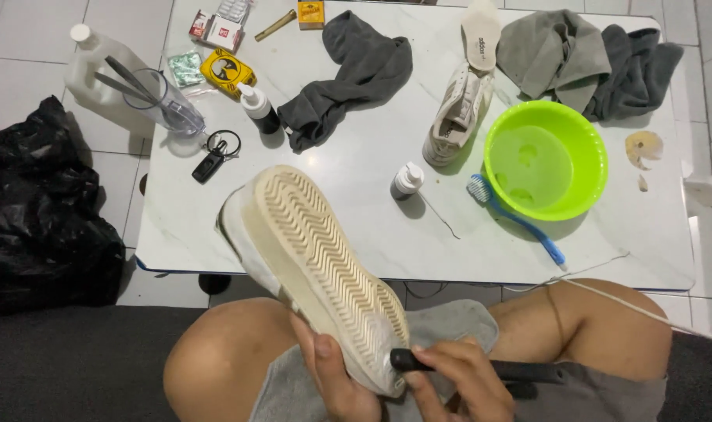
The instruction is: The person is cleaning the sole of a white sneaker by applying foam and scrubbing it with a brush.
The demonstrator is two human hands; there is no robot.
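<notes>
Sneaker (313, 266) first: I see it turned sole-up over my lap, tread facing the camera, so the ridged rubber is fully exposed to the tool working on it. My left hand (332, 375) cups the heel end from below, its grip closed around the shoe's edge, which keeps the sole tilted toward me and steady. My right hand (457, 383) is wrapped tightly around a dark-handled brush (481, 367) whose head meets the heel rim of the sole; the handle runs out to the right across my thigh. A grey cloth (450, 328) lies spread over my knees directly beneath the shoe, placed as I judge to catch drips.

Beyond my knees, the white tabletop (356, 227) carries the supplies within arm's reach: a small white-capped bottle (407, 181) near the middle, a green basin (545, 160) holding water with a blue brush (516, 219) lying just beside it, and the second sneaker (459, 117) lying beside its removed insole (481, 35). Dark cloths, keys and a clear jug sit further back. A black bag (43, 211) rests on the floor at left.
</notes>
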